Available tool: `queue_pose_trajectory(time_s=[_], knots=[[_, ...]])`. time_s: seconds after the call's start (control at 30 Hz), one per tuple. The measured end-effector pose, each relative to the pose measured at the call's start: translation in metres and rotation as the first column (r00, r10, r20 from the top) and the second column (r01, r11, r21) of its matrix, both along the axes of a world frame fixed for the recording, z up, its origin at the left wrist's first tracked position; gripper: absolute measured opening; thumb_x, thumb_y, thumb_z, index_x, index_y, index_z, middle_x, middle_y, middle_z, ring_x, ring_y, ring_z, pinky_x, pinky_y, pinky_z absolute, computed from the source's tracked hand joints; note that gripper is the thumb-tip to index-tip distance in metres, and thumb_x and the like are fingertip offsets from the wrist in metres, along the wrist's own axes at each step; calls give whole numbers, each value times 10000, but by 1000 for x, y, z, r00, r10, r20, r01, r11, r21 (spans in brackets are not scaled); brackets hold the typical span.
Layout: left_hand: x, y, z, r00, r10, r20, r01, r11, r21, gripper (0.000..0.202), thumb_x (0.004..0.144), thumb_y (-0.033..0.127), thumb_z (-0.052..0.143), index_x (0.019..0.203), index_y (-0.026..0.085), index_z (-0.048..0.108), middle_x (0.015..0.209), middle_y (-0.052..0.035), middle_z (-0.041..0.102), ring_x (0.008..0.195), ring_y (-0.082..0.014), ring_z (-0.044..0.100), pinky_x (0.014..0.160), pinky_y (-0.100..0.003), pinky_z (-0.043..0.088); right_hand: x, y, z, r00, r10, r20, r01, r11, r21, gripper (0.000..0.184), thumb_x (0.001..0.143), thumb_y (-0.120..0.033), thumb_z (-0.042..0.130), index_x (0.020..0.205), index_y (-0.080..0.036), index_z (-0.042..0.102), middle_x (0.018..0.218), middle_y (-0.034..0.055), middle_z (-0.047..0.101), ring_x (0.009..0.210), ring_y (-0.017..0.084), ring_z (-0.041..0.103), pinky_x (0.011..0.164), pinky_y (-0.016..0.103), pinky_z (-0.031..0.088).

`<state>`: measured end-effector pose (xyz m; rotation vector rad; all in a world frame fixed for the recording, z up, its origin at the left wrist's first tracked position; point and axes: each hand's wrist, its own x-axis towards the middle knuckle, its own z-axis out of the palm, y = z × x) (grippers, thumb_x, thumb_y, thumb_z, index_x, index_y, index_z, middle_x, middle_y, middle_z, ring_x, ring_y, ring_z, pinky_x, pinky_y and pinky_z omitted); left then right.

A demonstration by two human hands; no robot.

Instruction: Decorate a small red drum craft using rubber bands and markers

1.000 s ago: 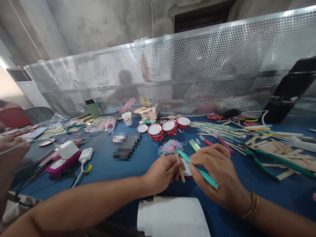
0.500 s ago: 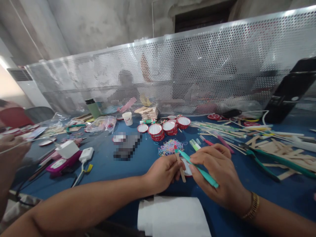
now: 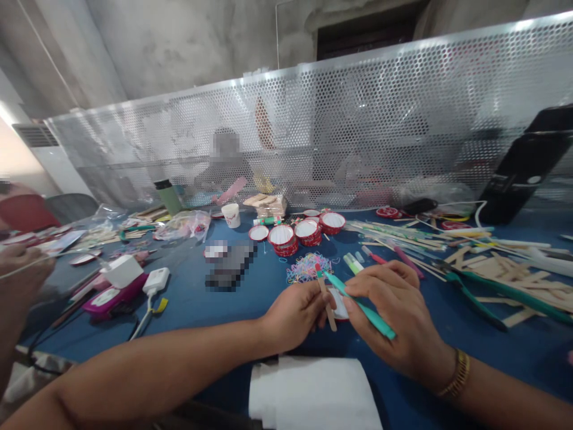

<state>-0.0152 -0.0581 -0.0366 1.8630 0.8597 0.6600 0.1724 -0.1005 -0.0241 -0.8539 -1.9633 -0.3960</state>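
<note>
Left grip (image 3: 290, 316): bare hand above the blue table (image 3: 192, 304), thumb and fingers pinching a flat pale wooden stick with a red tip (image 3: 331, 319). Place all but unchanged over the last second.

Flat pale wooden stick: held up aslant, red end away from the body. A small green patch just below the red now shows a little more plainly, the nib sitting slightly to its right. Judged meaning: a second colour is being laid next to the first, with only slight progress.

Slim turquoise marker pen (image 3: 378, 322): nib at the stick's right edge; whether it touches at this instant cannot be told.

Right grip (image 3: 394, 313): bare hand closed on the turquoise pen in a writing hold; gold-coloured bracelet (image 3: 457, 373) at the wrist. No marked shift.

Hidden, cut off or unclear, from the left:

Another person's hand (image 3: 20, 280): cut by the left edge, contents not legible.

Dark oblong object (image 3: 235, 266): pixelated, identity uncertain.

Left fingers: partly out of sight behind the stick and hand.

White smooth-faced object (image 3: 313, 391): cut by the lower edge, nature unclear.

White disc with red rim (image 3: 339, 303): largely covered by both hands and the stick.

Green-handled pliers (image 3: 519, 291): right handle runs towards the frame edge.

Black upright device (image 3: 514, 167): tilted, cut at right.
</note>
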Motion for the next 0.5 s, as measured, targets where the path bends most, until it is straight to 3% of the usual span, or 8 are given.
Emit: queue_pose_trajectory(time_s=[0.27, 0.5], knots=[[1, -1, 3, 999, -29, 22, 29, 1000, 6, 402, 974, 479, 380, 740, 176, 504, 589, 48, 490, 486, -76, 418, 486, -196, 338, -3, -2, 1, 999, 40, 6, -40, 999, -22, 38, 877, -180, 556, 871, -209, 579, 814, 6, 684, 818, 183, 606, 853, 416, 337], [1, 0, 1, 1000, -9, 7, 9, 1000, 11, 385, 974, 459, 391, 741, 176, 510, 589, 45, 502, 479, -76, 424, 473, -193, 337, -1, 0, 0, 1000, 4, 14, -4, 1000, -8, 32, 869, -180, 553, 864, -204, 574, 807, 19, 674, 818, 193, 599, 844, 414, 339]])
